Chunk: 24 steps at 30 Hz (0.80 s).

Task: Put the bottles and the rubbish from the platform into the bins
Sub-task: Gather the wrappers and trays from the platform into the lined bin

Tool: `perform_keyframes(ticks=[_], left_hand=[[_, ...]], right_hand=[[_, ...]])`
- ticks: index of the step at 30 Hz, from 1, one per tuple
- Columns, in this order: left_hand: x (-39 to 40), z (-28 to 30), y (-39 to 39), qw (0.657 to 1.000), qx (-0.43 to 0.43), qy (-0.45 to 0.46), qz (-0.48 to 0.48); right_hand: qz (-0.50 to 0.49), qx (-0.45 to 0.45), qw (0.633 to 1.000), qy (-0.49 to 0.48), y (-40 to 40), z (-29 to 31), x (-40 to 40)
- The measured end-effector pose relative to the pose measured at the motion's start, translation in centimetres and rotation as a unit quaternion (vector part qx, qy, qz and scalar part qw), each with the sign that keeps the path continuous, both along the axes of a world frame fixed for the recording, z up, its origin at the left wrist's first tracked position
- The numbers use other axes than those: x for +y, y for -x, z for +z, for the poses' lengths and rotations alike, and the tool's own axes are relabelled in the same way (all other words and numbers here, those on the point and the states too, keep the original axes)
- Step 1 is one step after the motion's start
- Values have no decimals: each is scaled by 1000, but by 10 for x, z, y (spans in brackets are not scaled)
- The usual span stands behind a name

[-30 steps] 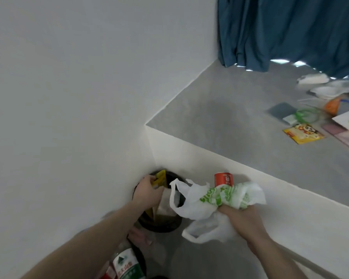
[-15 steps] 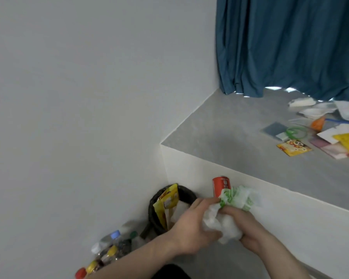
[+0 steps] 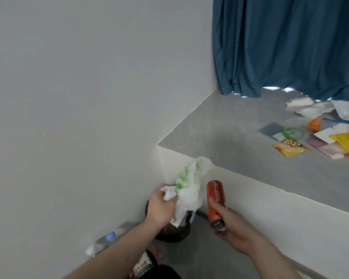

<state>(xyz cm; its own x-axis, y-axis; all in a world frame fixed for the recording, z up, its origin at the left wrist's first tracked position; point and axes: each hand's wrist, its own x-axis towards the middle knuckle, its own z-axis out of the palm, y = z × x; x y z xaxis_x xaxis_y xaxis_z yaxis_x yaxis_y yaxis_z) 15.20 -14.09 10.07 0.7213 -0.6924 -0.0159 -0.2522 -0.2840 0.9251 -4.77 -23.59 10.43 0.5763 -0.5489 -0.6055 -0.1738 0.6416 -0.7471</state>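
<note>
- Head view: a crumpled white and green plastic bag (image 3: 189,186) is gripped by the left hand (image 3: 161,208), whose fingers are curled round its lower part; the bag is held above a black bin (image 3: 173,234) that stands on the floor in the corner below the platform (image 3: 220,137).
- A red can (image 3: 216,204) is held in the right hand (image 3: 234,230), with the fingers wrapped round its lower half and its top tilted up toward the platform's white front.
- Clear bottles (image 3: 103,244) are seen on the floor by the wall, left of the bin, and another bottle with a green and white label (image 3: 142,267) lies at the lower edge.
- On the platform, well apart from the hands, rubbish is spread: a yellow packet with a panda (image 3: 290,147), a green ring (image 3: 293,132), an orange wrapper (image 3: 314,123) and white plates (image 3: 310,111).
- A blue curtain (image 3: 280,43) hangs behind the platform.
</note>
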Motion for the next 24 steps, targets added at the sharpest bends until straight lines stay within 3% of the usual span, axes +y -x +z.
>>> perform_keyframes(ticks=[4, 8, 14, 17, 20, 24], left_hand=[[-10, -35, -37, 993, -2, -117, 20], [-30, -86, -76, 946, 0, -322, -39], [-67, -115, -92, 894, -67, -430, -104], [-64, -121, -95, 869, -156, -447, -141], [-48, -108, -96, 854, -192, -440, -200], [5, -68, -93, 888, -209, -352, -208]], right_hand=[[-68, 66, 994, 47, -9, -22, -18], [-73, 84, 990, 92, -19, -42, -34], [-47, 113, 988, 98, -29, -66, -46], [-39, 124, 987, 94, -35, -70, -48], [-17, 132, 987, 95, -42, -69, -44], [31, 154, 982, 107, -48, -61, -28]])
